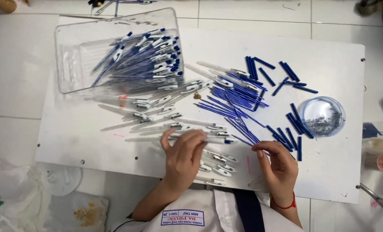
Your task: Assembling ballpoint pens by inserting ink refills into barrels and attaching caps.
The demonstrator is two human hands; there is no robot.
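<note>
Small parts in the round dish (323, 116) — too tiny to tell.

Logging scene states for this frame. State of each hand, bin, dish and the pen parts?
left hand: gripping a clear pen barrel
right hand: fingertips on a blue refill
clear bin: open, tilted, holding finished pens
round dish: open, holding small metal parts
empty barrels: loose on the white board
blue caps: scattered

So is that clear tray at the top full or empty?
Partly full. The tray holds a heap of blue pens on its right side; its left side is bare.
</note>
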